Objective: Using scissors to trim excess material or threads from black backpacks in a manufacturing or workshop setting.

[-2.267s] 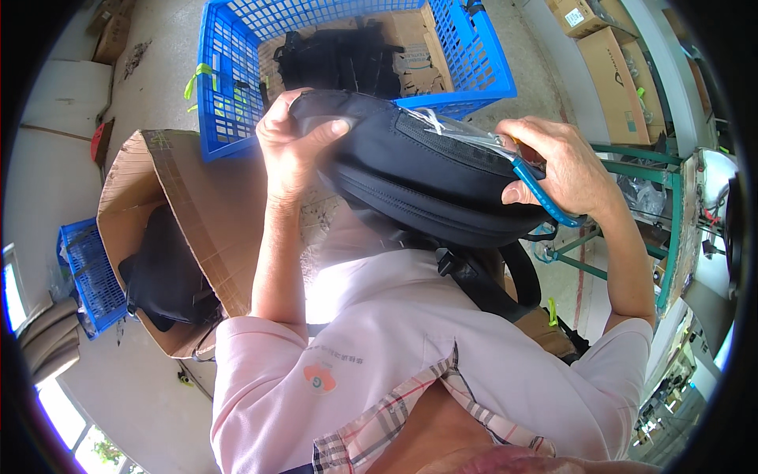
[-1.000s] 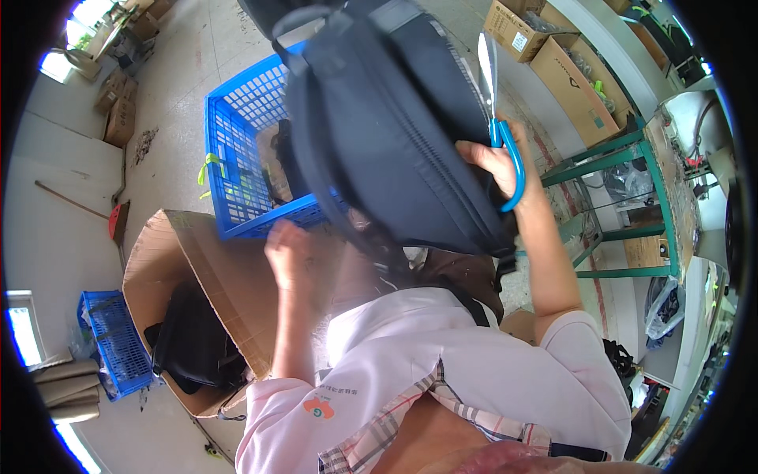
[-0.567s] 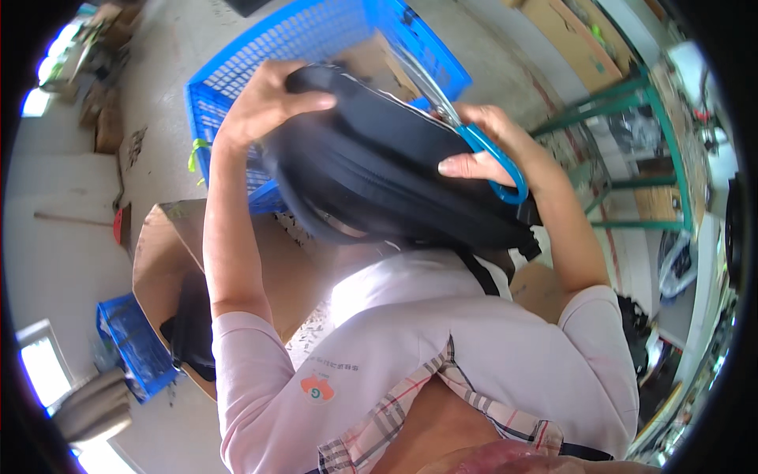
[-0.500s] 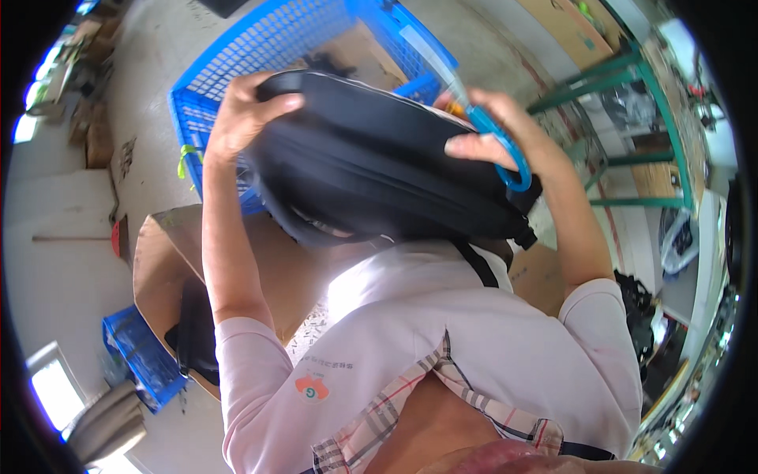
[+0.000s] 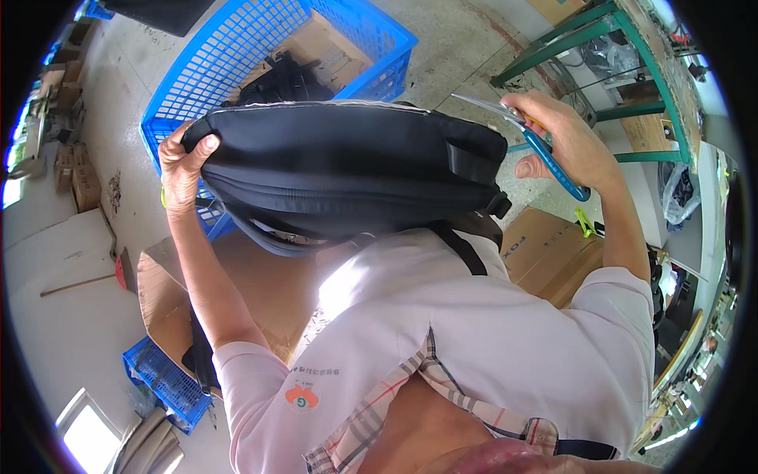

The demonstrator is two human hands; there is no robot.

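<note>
A black backpack [image 5: 339, 158] lies sideways before my body, its light-edged seam along the far side and a strap loop hanging toward me. My left hand [image 5: 183, 170] grips its left end, thumb on top and fingers underneath. Off the bag's right end, my right hand [image 5: 572, 138] is closed around a pair of scissors [image 5: 559, 162] with blue handles. An orange or yellow part shows by the fingers. The scissor blades point left, toward the far right corner of the bag, and look slightly parted.
Beyond the bag stands a blue plastic crate [image 5: 395, 59] with black items inside. Open cardboard boxes flank me, one at left [image 5: 170, 272] and one at right [image 5: 545, 253]. A green metal-framed bench [image 5: 624, 110] is at far right; a smaller blue crate [image 5: 166, 383] sits at lower left.
My right hand has let go of the backpack and moved right with the scissors. The backpack has shifted left with my left hand and lies more level.
</note>
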